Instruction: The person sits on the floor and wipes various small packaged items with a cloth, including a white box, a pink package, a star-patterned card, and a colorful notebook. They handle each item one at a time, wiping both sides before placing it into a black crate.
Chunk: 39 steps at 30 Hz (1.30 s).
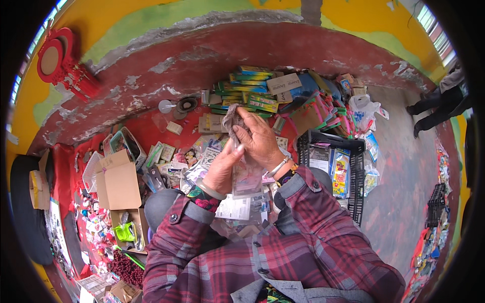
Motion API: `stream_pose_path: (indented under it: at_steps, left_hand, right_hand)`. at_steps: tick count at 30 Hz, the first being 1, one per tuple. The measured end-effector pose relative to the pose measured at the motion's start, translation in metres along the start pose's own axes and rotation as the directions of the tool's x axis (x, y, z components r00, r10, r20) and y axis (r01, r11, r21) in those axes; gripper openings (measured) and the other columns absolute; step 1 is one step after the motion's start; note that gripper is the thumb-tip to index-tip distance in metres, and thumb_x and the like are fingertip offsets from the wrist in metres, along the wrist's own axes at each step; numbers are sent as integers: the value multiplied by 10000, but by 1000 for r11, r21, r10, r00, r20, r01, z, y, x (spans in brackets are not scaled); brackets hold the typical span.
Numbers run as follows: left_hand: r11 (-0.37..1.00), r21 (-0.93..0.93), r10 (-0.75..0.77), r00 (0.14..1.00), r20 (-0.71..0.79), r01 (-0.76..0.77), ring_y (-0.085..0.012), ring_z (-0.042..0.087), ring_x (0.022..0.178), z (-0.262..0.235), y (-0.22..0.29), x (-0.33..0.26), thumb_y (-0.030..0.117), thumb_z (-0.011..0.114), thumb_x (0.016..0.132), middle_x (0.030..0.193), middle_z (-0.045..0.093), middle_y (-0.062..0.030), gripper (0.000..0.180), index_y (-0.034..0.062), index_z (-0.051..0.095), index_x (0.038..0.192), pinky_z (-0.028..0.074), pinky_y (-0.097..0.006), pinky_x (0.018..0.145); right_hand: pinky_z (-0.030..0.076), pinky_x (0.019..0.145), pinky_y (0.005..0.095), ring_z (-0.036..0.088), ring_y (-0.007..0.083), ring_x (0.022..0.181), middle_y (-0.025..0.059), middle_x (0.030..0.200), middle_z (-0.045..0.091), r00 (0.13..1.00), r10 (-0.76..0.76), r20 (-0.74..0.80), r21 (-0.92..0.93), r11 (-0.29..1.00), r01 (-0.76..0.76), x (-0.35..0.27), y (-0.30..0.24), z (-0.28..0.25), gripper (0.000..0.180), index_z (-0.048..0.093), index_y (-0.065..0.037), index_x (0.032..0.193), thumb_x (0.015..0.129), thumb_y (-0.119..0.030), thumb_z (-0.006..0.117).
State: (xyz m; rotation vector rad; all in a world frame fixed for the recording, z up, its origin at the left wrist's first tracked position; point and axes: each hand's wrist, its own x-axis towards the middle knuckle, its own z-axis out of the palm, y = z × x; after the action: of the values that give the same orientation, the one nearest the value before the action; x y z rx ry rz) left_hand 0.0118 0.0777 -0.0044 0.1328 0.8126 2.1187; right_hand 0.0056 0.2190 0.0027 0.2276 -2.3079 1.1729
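Note:
In front of my chest both hands are raised close together over a heap of small packaged goods. My right hand (261, 140) has its fingers curled on a crumpled grey-brown cloth (232, 120). Just below and to the left, my left hand (222, 170) grips the edge of a clear plastic packet (246, 184) that hangs between the wrists. What is inside the packet is too blurred to name. Part of the packet is hidden behind my hands. Under it lies a white printed sheet (233, 207) among other flat clear packs.
A black plastic crate (356, 174) with flat packages stands to my right. An open cardboard box (119, 184) is on my left. Stacked yellow-green boxes (251, 86) lie along the red wall (283, 45). At far right a person's dark-trousered legs (440, 103) show.

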Motion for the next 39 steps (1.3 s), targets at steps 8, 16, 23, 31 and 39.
stream_pose_path:
  at_steps: [8,16,23,31,39]
  left_hand:
    - [987,157,25,998,60,-34,-220,496,1120,-12,22,-13,144,539,863,1241,486,-115,560,17,296,1352,403,-353,939]
    - [986,139,-98,994,46,90,-354,502,1104,-13,32,-24,105,501,877,1281,434,-190,572,27,230,1375,438,-460,904]
    - [956,198,-226,974,28,216,-186,517,1088,-26,32,-22,86,499,890,1236,494,-101,513,-16,292,1348,408,-313,936]
    - [948,262,-195,980,37,179,-161,543,1041,-19,28,-18,76,510,885,1170,538,-99,467,-21,345,1311,425,-290,904]
    - [940,311,-156,987,33,138,-170,556,1028,-9,30,-17,48,512,875,1151,557,-108,431,-30,389,1281,435,-298,893]
  right_hand:
    - [417,885,303,539,214,1014,117,1151,547,943,312,113,599,736,-315,-3,41,-34,379,478,1,1199,902,-233,498]
    - [378,965,306,503,220,1099,100,1199,524,991,74,112,555,823,-124,-27,69,-26,492,433,-15,1250,788,-51,600]
    - [443,815,246,539,104,936,47,1050,576,748,341,570,675,325,-663,-2,12,-27,444,494,-6,1167,752,1,650]
    - [464,683,222,563,68,774,-2,846,624,920,360,157,643,670,-372,-8,15,-11,193,594,-10,918,742,-7,672]
    - [452,624,224,539,52,682,3,745,619,907,412,-85,621,734,-275,-4,9,-11,161,598,-7,867,751,-61,695]
